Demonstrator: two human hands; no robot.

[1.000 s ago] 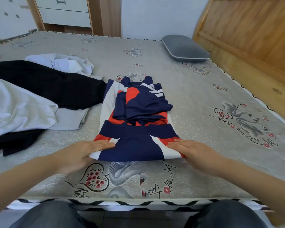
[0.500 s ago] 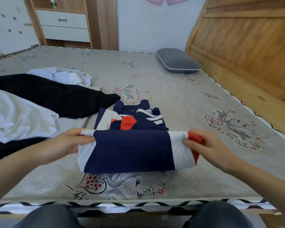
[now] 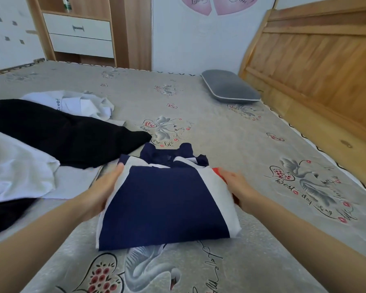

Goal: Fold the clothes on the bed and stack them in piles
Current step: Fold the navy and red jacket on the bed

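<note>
Grey swan-printed bedding covers the bed [image 3: 230, 144], which fills most of the view, with a wooden headboard [image 3: 317, 66] along its right side and a grey pillow [image 3: 228, 86] lying just beside that headboard. Near the bed's front edge lies the navy, white and red garment [image 3: 163, 206], its lower part folded up over the rest so a broad navy panel faces up. The left hand [image 3: 99, 191] grips the folded garment's left edge, fingers hidden beneath the cloth and thumb on top; the right hand [image 3: 239, 185] grasps its right edge by the red trim. Left of the garment, touching its far corner, sprawls a black garment [image 3: 68, 134]; a white garment [image 3: 17, 172] lies over the black one at the bed's left edge, and a crumpled white shirt [image 3: 78, 103] sits behind it
</note>
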